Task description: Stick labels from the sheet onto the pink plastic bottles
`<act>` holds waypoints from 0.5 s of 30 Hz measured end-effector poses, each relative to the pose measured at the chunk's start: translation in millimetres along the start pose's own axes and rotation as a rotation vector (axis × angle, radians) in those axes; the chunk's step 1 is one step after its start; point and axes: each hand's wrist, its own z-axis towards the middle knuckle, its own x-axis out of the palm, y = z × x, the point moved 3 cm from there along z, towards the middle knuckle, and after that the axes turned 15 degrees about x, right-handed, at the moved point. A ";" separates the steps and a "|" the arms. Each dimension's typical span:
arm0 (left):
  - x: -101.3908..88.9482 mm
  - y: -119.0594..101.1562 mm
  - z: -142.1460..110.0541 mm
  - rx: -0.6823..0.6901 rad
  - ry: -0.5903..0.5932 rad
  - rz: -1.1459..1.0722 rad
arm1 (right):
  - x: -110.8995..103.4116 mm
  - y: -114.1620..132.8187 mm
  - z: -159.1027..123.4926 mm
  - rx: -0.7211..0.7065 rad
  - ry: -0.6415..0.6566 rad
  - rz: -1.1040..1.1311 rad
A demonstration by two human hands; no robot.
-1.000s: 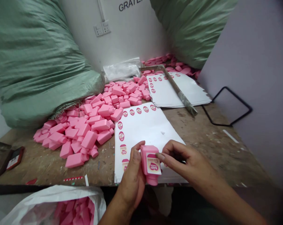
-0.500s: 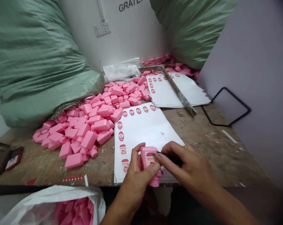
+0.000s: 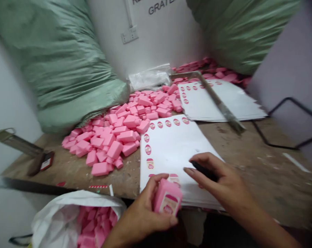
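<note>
My left hand (image 3: 143, 215) is closed around a small pink bottle (image 3: 166, 187), tilted with its flat face turned up. A printed label (image 3: 168, 205) sits on that face, near my thumb. My right hand (image 3: 223, 182) grips a slim black tool (image 3: 204, 171), whose kind I cannot make out; it is apart from the bottle, over the paper. Beneath both hands lies a white label sheet (image 3: 176, 148) with stickers along its top and left edges. One sticker (image 3: 174, 179) shows just behind the bottle. My fingers hide the bottle's neck.
A heap of pink bottles (image 3: 114, 137) covers the table left of the sheet. More label sheets (image 3: 220, 103) lie under a metal bar (image 3: 220, 103) at the back. Below the table edge, a white sack (image 3: 55, 220) holds pink bottles. Green sacks (image 3: 75, 69) lean behind. A black wire frame (image 3: 280, 148) stands right.
My right hand has drawn away from the bottle, still with the black tool. My left hand has lowered and turned the bottle. The whole view has shifted, so things appear further right.
</note>
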 end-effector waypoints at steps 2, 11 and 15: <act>-46.7 -14.2 -40.0 -0.056 -0.039 0.370 | -0.5 -8.2 5.3 0.007 -0.028 -0.016; -121.8 -57.5 -15.0 0.365 -0.556 1.002 | 5.0 -32.8 13.4 0.017 0.032 -0.179; -122.5 -46.2 49.3 0.428 -0.618 1.191 | 5.2 -21.6 3.4 0.041 0.079 -0.332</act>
